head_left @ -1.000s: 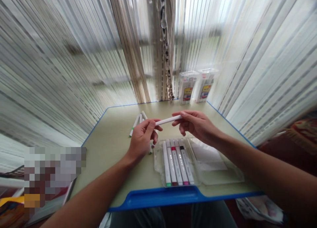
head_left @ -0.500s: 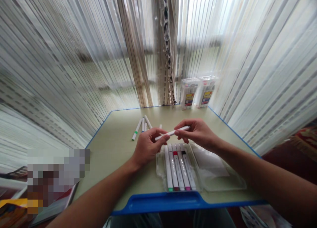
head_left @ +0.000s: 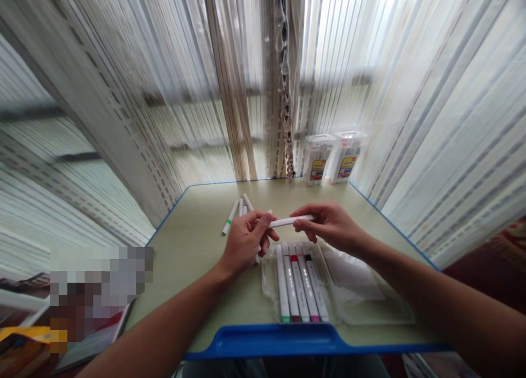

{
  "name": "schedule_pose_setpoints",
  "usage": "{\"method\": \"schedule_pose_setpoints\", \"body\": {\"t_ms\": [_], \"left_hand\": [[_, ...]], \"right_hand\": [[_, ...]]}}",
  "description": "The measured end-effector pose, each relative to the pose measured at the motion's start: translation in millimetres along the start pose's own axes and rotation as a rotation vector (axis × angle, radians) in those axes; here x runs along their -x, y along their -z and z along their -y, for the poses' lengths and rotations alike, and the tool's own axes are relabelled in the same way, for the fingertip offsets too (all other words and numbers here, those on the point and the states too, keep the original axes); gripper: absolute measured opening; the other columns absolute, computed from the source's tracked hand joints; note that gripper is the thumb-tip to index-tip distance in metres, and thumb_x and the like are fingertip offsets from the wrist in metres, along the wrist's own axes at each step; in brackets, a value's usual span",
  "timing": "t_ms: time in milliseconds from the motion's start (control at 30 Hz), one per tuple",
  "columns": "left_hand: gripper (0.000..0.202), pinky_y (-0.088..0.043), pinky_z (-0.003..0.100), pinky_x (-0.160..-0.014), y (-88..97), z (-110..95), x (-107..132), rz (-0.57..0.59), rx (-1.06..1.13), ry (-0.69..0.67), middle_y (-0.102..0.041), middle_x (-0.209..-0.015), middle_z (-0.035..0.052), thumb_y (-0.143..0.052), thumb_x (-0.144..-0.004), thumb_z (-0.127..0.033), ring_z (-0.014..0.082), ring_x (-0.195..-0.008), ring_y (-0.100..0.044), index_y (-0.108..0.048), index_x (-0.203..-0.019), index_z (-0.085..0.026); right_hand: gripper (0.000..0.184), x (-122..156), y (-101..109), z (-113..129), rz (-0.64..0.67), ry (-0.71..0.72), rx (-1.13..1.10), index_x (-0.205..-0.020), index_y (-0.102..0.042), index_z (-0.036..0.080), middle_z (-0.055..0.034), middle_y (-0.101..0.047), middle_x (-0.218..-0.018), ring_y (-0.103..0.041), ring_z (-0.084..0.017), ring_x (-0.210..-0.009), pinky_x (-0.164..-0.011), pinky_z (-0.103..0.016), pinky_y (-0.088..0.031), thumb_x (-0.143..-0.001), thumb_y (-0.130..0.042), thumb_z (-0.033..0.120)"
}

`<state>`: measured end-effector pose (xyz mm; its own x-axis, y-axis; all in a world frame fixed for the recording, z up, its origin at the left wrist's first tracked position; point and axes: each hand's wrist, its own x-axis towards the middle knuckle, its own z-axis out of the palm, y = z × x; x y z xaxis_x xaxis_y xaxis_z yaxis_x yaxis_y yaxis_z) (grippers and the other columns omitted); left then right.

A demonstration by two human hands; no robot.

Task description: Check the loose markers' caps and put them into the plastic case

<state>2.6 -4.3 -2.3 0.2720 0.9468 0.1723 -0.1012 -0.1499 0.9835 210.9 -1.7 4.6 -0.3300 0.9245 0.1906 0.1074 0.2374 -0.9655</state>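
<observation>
Both my hands hold one white marker [head_left: 289, 221] level above the pale green table [head_left: 197, 246]. My left hand [head_left: 245, 243] pinches its left end, and my right hand [head_left: 331, 227] pinches its right end between thumb and fingers. Just below them lies an open clear plastic case [head_left: 361, 304] with several white markers [head_left: 299, 282] side by side, their caps green, red, pink and dark. A few loose white markers [head_left: 236, 212] lie on the table behind my left hand.
Two upright clear marker boxes [head_left: 331, 158] stand at the table's far edge against striped curtains [head_left: 411, 109]. The table has a blue rim with a tray lip [head_left: 279, 339] at the near edge. Books or papers [head_left: 24, 339] lie lower left.
The view has tilted down a little. The marker held between both hands has dropped lower and turned level; both hands keep their grip on it.
</observation>
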Motion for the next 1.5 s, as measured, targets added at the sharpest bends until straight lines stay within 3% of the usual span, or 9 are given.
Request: {"method": "schedule_pose_setpoints", "body": {"t_ms": [133, 267, 433, 633, 833, 967, 1133, 1500], "left_hand": [[0.028, -0.035, 0.015, -0.032, -0.9, -4, 4, 0.000, 0.013, -0.050, -0.068, -0.061, 0.0033, -0.067, -0.083, -0.038, 0.0056, -0.034, -0.048, -0.064, -0.086, -0.010], [0.028, -0.040, 0.017, -0.036, -2.8, -10, 10, 0.062, 0.055, -0.095, -0.071, -0.067, 0.0051, -0.076, -0.076, -0.029, 0.0057, -0.038, -0.050, -0.068, -0.095, -0.010], [0.037, -0.041, 0.019, -0.038, -4.8, -13, 17, 0.106, 0.078, -0.093, -0.074, -0.076, 0.0099, -0.076, -0.076, -0.030, 0.0069, -0.040, -0.051, -0.071, -0.108, -0.011], [0.037, -0.036, 0.019, -0.038, -7.0, -7, 22, 0.059, 0.012, -0.162, -0.068, -0.060, 0.0056, -0.080, -0.070, -0.037, 0.0070, -0.041, -0.048, -0.077, -0.096, -0.011], [0.048, -0.040, 0.022, -0.043, -4.1, 4, 17, 0.012, 0.020, -0.246, -0.071, -0.070, 0.0099, -0.081, -0.065, -0.048, 0.0095, -0.047, -0.052, -0.078, -0.096, -0.012], [0.042, -0.040, 0.023, -0.047, -5.0, -1, 20, 0.022, -0.128, -0.368, -0.072, -0.070, 0.0103, -0.080, -0.067, -0.046, 0.0099, -0.051, -0.050, -0.079, -0.090, -0.012], [0.031, -0.043, 0.023, -0.050, -2.9, -9, 22, 0.058, -0.240, -0.395, -0.071, -0.067, 0.0077, -0.080, -0.070, -0.038, 0.0101, -0.051, -0.052, -0.079, -0.089, -0.013], [0.026, -0.041, 0.020, -0.048, -4.1, -17, 23, 0.101, -0.274, -0.383, -0.069, -0.065, 0.0061, -0.080, -0.071, -0.028, 0.0090, -0.049, -0.051, -0.077, -0.092, -0.013]], "right_hand": [[0.034, 2, -1, -2, 0.023, 0.076, 0.187, -0.092, -0.075, 0.012, -0.0005, -0.062, -0.058, -0.053, -0.010, -0.050, -0.046, -0.020, -0.040, -0.077, -0.074, 0.042], [0.028, 4, -1, 4, 0.034, 0.196, 0.330, -0.092, -0.076, 0.015, -0.0042, -0.070, -0.070, -0.059, -0.013, -0.059, -0.054, -0.022, -0.045, -0.083, -0.069, 0.040], [0.025, 3, 0, 7, 0.080, 0.316, 0.469, -0.098, -0.075, 0.016, -0.0066, -0.070, -0.079, -0.061, -0.014, -0.064, -0.059, -0.024, -0.048, -0.091, -0.060, 0.035], [0.025, 7, 0, -5, 0.155, 0.395, 0.570, -0.108, -0.072, 0.021, -0.0082, -0.070, -0.085, -0.065, -0.018, -0.072, -0.063, -0.027, -0.051, -0.095, -0.053, 0.032], [0.022, 2, 5, -27, 0.148, 0.479, 0.548, -0.107, -0.072, 0.028, -0.0084, -0.073, -0.087, -0.069, -0.022, -0.071, -0.056, -0.026, -0.055, -0.089, -0.061, 0.035], [0.019, 4, 0, -14, 0.175, 0.461, 0.557, -0.102, -0.073, 0.025, -0.0092, -0.074, -0.089, -0.070, -0.021, -0.073, -0.061, -0.026, -0.055, -0.090, -0.060, 0.031], [0.020, 5, -5, 3, 0.207, 0.376, 0.556, -0.102, -0.072, 0.020, -0.0099, -0.074, -0.095, -0.070, -0.020, -0.080, -0.069, -0.026, -0.055, -0.091, -0.057, 0.025], [0.017, 6, -3, 3, 0.167, 0.371, 0.559, -0.100, -0.070, 0.018, -0.0090, -0.072, -0.092, -0.068, -0.018, -0.079, -0.071, -0.027, -0.054, -0.091, -0.059, 0.027]]}}
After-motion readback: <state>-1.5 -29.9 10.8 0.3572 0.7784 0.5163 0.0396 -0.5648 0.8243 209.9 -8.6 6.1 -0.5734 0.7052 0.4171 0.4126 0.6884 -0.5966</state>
